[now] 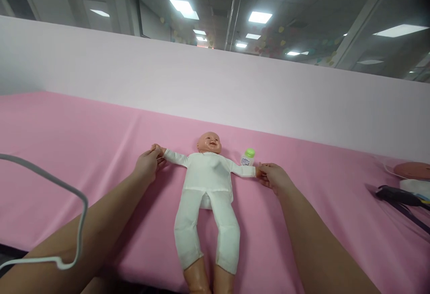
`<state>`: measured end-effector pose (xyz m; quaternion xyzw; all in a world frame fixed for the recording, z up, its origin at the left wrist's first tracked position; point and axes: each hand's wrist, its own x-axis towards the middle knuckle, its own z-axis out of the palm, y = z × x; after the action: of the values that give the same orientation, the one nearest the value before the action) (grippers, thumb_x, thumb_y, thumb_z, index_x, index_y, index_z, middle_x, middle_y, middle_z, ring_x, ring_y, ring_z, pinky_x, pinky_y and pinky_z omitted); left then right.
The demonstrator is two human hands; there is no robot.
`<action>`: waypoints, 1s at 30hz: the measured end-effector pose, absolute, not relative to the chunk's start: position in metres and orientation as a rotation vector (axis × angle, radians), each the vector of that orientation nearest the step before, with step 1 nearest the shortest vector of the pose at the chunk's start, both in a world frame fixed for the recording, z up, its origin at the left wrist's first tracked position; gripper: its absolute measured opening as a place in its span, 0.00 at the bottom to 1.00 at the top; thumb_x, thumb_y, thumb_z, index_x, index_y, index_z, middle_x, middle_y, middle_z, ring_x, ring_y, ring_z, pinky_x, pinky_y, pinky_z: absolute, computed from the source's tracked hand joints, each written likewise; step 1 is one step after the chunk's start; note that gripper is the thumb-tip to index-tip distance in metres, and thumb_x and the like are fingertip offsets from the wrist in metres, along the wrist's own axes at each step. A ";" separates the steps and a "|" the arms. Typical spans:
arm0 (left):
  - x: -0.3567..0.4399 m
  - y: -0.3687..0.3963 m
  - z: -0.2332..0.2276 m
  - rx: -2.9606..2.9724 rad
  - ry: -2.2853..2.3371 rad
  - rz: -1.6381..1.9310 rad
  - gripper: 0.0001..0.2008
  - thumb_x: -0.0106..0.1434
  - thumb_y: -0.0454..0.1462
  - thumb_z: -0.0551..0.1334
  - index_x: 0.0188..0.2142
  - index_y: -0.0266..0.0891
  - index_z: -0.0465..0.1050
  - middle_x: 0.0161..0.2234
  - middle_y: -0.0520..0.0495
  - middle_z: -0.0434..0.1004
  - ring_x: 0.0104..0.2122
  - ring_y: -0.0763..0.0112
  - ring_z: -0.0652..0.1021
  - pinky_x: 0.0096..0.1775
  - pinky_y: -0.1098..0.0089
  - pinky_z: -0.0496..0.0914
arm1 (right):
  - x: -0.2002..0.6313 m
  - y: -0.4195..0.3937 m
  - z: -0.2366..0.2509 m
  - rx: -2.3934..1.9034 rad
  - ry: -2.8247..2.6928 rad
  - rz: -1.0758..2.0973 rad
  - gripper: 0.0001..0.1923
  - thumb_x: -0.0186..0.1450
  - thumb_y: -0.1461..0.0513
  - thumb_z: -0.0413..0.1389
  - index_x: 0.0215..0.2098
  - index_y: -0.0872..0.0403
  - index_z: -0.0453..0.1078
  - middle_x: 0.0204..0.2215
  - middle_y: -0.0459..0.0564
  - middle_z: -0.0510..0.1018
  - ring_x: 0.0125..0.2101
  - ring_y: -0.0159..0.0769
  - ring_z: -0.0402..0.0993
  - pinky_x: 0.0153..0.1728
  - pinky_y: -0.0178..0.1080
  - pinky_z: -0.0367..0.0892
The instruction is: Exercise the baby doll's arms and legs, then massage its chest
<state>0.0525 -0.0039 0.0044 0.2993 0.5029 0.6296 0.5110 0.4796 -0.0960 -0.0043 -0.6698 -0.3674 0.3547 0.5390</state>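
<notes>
- The left hand (147,163) grips one hand of the doll (208,173).
- The right hand (274,175) pinches the doll's other hand.
- The doll lies face-up between them.

Marking inspection: no legible text found.
A small bottle (248,156) with a green cap (250,152) bore a pale label (245,161) on the side that faced the camera. Dark print stood close-set on that label, but it was too small and blurred to be read; its wording, brand and any figures could not be determined.
</notes>
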 end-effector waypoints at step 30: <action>0.099 -0.076 0.015 2.685 0.976 1.027 0.14 0.70 0.44 0.62 0.52 0.50 0.82 0.53 0.44 0.82 0.52 0.54 0.81 0.55 0.55 0.74 | 0.342 -0.142 0.032 -1.079 -2.336 -0.207 0.19 0.62 0.74 0.55 0.46 0.51 0.77 0.43 0.48 0.84 0.44 0.43 0.75 0.49 0.45 0.72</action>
<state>0.0987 -0.0761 0.0154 0.8832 0.3210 0.3379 0.0530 0.3420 -0.1418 0.0325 -0.4017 -0.8696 -0.0771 0.2765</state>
